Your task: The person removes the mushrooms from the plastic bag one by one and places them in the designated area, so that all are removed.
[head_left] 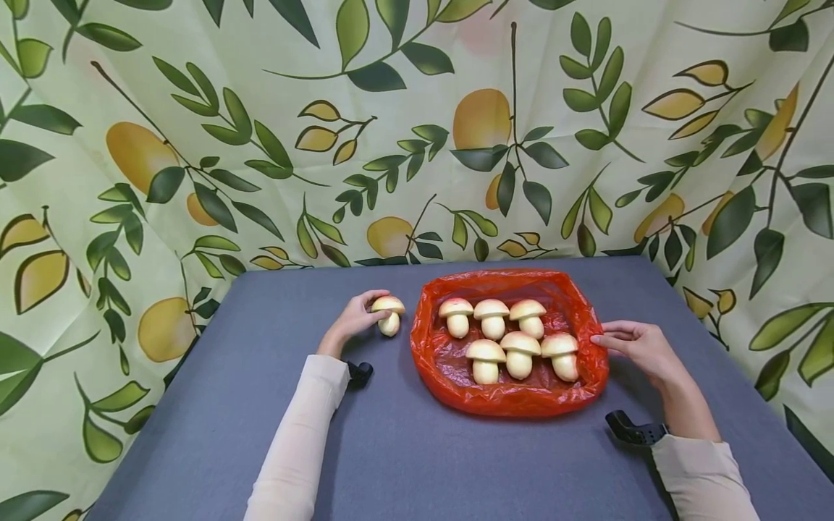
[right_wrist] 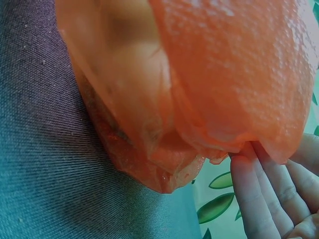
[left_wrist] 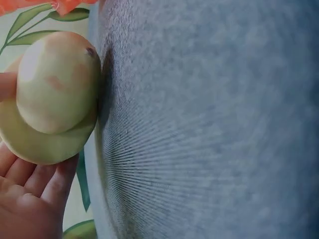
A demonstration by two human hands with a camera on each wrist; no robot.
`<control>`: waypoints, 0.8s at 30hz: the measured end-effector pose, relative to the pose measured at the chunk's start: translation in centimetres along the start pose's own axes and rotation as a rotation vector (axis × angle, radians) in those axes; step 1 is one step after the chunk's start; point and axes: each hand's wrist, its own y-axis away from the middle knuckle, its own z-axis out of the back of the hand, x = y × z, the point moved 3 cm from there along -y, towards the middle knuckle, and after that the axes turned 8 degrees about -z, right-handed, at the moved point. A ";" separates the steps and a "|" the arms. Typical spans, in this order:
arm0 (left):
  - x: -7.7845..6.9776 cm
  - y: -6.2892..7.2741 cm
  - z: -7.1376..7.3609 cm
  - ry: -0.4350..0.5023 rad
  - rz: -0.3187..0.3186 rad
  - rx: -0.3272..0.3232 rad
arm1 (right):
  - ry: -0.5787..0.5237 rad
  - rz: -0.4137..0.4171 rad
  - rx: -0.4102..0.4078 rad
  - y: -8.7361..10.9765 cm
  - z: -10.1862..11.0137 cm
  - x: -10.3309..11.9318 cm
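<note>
In the head view, the left hand (head_left: 355,317) pinches a mushroom (head_left: 389,325) between thumb and fingers, barely parted beyond its width, with the stem pointing towards the person; it is just left of a red plastic bag (head_left: 508,407). The bag sits on a grey table (head_left: 228,412), mouth spread wide, and six more mushrooms (head_left: 519,364) lie inside in two rows of three. The right hand (head_left: 641,349) pinches the bag's right rim. A leaf-and-fruit patterned cloth (head_left: 384,145) hangs behind.

In the left wrist view, the mushroom's rounded stem end faces the camera, fingers against the cap; I cannot tell whether it touches the table.

In the right wrist view, the fingertips disappear behind the bag's crumpled edge, the thumb partly hidden
</note>
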 end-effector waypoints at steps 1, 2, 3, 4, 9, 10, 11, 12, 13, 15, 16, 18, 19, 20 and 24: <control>0.1 0.0 0.1 -0.006 0.005 0.003 | 0.004 0.000 0.003 0.0 0.0 0.0; 0.2 -0.1 0.1 -0.012 0.011 0.007 | 0.006 -0.001 0.006 -0.1 0.0 -0.1; 0.3 -0.1 0.2 -0.016 0.019 0.009 | 0.009 -0.003 0.006 -0.1 0.0 -0.1; 0.4 -0.2 0.2 -0.021 0.021 0.013 | 0.008 -0.004 0.007 -0.1 -0.1 -0.1; 0.6 -0.2 0.4 -0.016 0.028 0.025 | 0.021 -0.011 0.002 -0.2 0.0 -0.1; 0.5 -0.1 0.5 -0.017 0.026 0.028 | 0.022 -0.012 0.001 -0.2 0.0 0.0; 0.5 -0.1 0.5 -0.015 0.025 0.030 | 0.023 -0.013 -0.001 -0.1 -0.1 0.0; 0.5 0.0 0.5 -0.019 0.022 0.031 | 0.022 -0.014 -0.001 -0.1 -0.1 0.0; 0.4 0.0 0.5 -0.018 0.020 0.032 | 0.018 -0.014 -0.001 -0.1 -0.1 0.0; 0.3 0.0 0.5 -0.030 0.010 0.034 | 0.008 -0.013 0.001 0.0 -0.1 0.1; 0.3 -0.1 0.5 -0.038 0.004 0.036 | 0.001 -0.013 0.003 0.0 -0.1 0.1; 0.3 -0.1 0.5 -0.045 0.000 0.037 | -0.013 -0.011 0.008 0.1 -0.1 0.1; 0.3 -0.1 0.5 -0.045 -0.001 0.037 | -0.018 -0.010 0.010 0.1 -0.1 0.1; 0.3 -0.1 0.4 -0.049 -0.002 0.038 | -0.021 -0.008 0.011 0.1 -0.1 0.1; 0.4 -0.1 0.5 -0.044 -0.003 0.039 | -0.027 -0.001 0.013 0.1 -0.1 0.1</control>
